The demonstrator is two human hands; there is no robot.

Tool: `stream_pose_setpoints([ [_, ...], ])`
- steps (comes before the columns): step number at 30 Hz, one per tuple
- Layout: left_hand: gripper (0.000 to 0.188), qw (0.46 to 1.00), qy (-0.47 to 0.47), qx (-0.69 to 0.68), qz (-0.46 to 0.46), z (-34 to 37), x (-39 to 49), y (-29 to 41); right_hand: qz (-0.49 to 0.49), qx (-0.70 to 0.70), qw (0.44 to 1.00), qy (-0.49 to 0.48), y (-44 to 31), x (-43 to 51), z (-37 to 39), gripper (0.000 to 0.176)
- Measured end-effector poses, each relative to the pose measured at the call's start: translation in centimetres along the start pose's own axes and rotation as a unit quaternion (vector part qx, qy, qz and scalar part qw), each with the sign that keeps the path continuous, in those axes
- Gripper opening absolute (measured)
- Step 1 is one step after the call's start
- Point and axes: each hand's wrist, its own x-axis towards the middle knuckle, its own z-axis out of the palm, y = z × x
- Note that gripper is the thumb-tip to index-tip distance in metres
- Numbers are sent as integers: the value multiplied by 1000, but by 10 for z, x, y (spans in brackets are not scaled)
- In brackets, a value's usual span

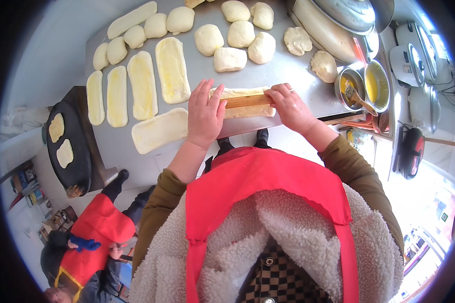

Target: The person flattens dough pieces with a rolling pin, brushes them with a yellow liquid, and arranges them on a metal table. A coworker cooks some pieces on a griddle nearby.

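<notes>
A wooden rolling pin [246, 101] lies crosswise over a flattened strip of dough [250, 112] near the front edge of the steel table [288, 79]. My left hand [206, 113] is over the pin's left end, its fingers stretched forward and its thumb along the wood. At the other end, my right hand [290, 108] grips the pin with bent fingers. Left of my left hand lies another rolled strip [161, 130]. Beyond it, several long strips look yellow and oily, among them a wide strip [172, 70]. The pin's two ends are hidden under my hands.
Rounded dough pieces [230, 59] sit farther back. Metal bowls [377, 87] with yellow liquid and a brush [358, 99] stand at right, near a large lidded metal vessel [326, 30]. A black griddle [69, 151] holds flat dough at left. A co-worker [94, 235] is at lower left.
</notes>
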Motion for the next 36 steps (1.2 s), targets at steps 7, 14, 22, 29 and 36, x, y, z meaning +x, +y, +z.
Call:
stream_pose_setpoints([
  [7, 61, 988, -100, 115, -18, 23, 6, -16, 17, -20, 998, 65, 10, -2, 28, 54],
  [14, 65, 989, -60, 133, 11, 35, 32, -34, 14, -28, 999, 17, 32, 13, 29, 51],
  [22, 64, 996, -52, 79, 9, 18, 33, -19, -31, -35, 999, -7, 30, 15, 5, 43],
  [29, 56, 983, -156, 94, 33, 1, -19, 4, 9, -39, 999, 6, -1, -33, 30, 51],
  [36, 45, 986, -154, 48, 30, -16, -36, 20, -11, -5, 999, 30, -13, -51, 30, 50],
])
